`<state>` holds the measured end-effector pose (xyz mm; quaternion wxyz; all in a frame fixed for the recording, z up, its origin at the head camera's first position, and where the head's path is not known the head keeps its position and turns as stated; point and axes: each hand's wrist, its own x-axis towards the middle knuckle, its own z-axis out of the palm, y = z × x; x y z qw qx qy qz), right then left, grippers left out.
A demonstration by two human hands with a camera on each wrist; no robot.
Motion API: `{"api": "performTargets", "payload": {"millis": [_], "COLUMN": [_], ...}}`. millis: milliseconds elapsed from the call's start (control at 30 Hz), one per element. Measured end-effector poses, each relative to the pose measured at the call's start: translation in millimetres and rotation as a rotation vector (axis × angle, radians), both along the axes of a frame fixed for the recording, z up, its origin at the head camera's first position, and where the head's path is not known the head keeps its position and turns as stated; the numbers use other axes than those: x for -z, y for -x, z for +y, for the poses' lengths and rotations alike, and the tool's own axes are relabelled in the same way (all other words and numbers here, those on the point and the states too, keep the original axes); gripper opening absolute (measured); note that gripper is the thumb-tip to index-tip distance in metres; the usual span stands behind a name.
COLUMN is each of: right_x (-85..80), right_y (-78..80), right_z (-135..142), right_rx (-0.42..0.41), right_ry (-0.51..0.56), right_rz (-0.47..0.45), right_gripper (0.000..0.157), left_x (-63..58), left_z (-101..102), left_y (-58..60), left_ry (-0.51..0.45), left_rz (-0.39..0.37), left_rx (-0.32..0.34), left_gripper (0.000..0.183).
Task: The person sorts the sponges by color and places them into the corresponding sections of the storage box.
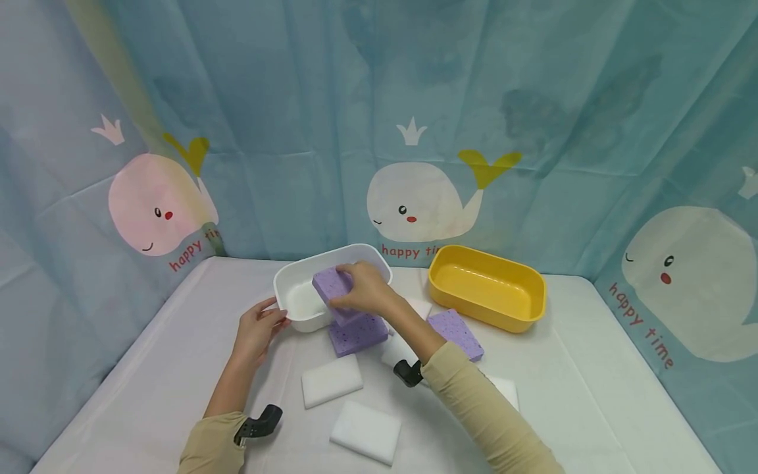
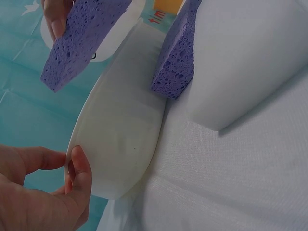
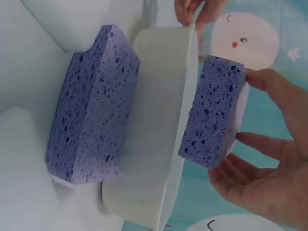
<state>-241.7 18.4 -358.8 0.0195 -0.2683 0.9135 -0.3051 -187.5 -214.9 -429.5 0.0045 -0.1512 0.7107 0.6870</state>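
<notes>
My right hand [image 1: 365,288] grips a purple sponge [image 1: 331,287] by its edges, above the near rim of a white basin [image 1: 302,296]. In the right wrist view the held sponge [image 3: 211,110] is tilted, with thumb and fingers on opposite sides. My left hand [image 1: 258,329] pinches the basin's left rim between thumb and fingers, as the left wrist view of the basin [image 2: 120,115] shows. A second purple sponge [image 1: 358,334] lies just in front of the basin. A third purple sponge [image 1: 456,334] lies to the right, near the yellow basin [image 1: 485,286].
Several white sponge-like blocks lie about the table, among them a front block [image 1: 366,431] and a block left of centre [image 1: 331,380]. My right forearm partly covers others. A whale-print curtain [image 1: 326,131] hangs behind the white-covered table [image 1: 592,395].
</notes>
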Motion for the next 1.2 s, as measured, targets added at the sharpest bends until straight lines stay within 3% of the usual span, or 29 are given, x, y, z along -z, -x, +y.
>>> {"api": "performTargets", "payload": {"millis": [833, 1200], "right_x": [4.2, 9.2], "right_y": [21.6, 29.9], "right_z": [-45, -56], "right_rx": [0.154, 0.213], "right_ry": [-0.049, -0.011], "right_rz": [-0.023, -0.070], "right_gripper": [0.075, 0.074], "left_x": [1.2, 0.4], "left_z": [-2, -1], "left_y": [-0.3, -0.3], "left_ry": [-0.018, -0.031], "left_rz": [0.022, 0.023], "left_rx": [0.005, 0.014], "left_gripper": [0.061, 0.061]}}
